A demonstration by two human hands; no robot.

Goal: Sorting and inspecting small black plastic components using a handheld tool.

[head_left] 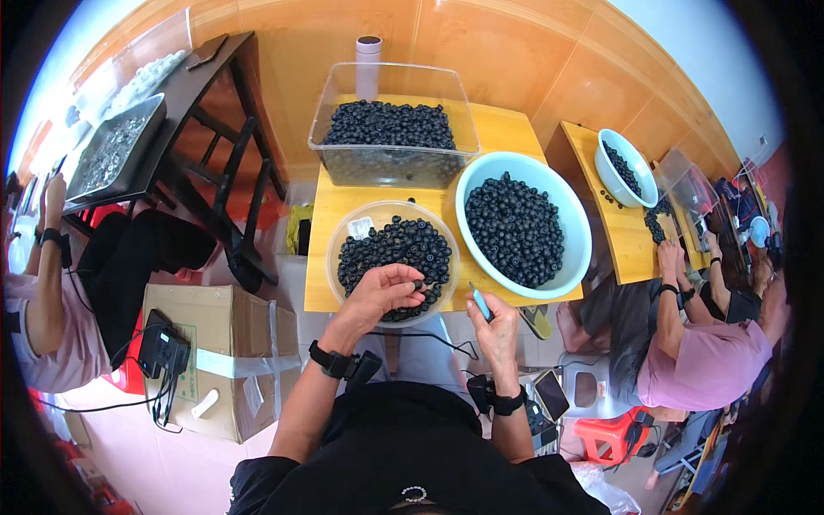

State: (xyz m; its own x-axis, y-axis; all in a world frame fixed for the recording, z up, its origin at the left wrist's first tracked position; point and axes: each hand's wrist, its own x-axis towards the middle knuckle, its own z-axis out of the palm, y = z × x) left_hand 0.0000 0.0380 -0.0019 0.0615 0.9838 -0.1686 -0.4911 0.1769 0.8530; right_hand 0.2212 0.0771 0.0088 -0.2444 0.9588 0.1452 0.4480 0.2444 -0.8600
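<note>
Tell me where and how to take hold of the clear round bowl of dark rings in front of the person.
Grip the clear round bowl by its bare far-left rim, coming from the left. The left hand covers the near edge, the light blue basin crowds the right side, and the clear rectangular tub stands just behind. A pinch over the thin rim probably suits.

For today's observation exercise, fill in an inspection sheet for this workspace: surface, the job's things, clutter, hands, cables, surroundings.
Surface: small yellow wooden table, mostly covered by containers.
Job's things: clear round bowl, light blue basin and clear rectangular tub, all holding small dark round pieces.
Clutter: grey cylinder behind the tub.
Hands: left hand picks among the pieces in the round bowl; right hand holds a small blue tool.
Cables: black cable across the lap; black wrist devices with leads.
Surroundings: taped cardboard box at left; other people at neighbouring tables either side.
</note>
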